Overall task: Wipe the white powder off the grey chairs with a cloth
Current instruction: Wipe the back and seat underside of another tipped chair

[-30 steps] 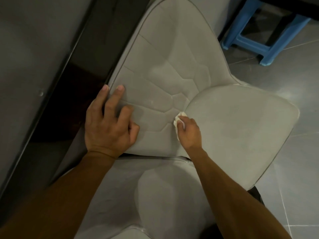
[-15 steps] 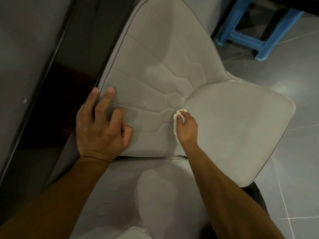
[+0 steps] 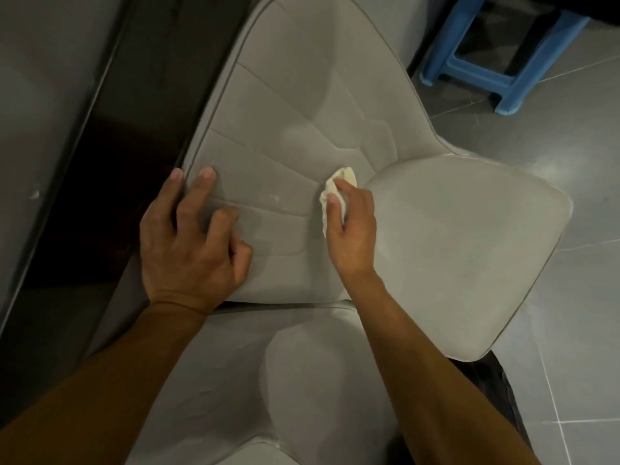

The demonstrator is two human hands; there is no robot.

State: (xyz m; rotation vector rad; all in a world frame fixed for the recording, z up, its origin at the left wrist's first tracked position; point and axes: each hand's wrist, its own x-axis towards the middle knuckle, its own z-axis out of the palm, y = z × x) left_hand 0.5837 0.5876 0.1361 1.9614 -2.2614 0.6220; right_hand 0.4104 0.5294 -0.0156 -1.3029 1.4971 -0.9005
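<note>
1. Grey chair [image 3: 302,112]: quilted back lies under both hands.
2. Left hand [image 3: 191,243]: fingers spread, pressing the back's edge, gripping nothing. Brace firmly.
3. Right hand [image 3: 352,229]: fingers pinch bunched cloth [image 3: 335,186] at the seat crease.
4. Powder specks [image 3: 273,197] just left of cloth: use short strokes along seams.

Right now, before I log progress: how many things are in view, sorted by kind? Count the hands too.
Grey chairs: 2, the far grey chair and the near grey chair
Cloths: 1, the white cloth
Stools: 1, the blue stool
Hands: 2, the left hand and the right hand
Total: 6
</note>
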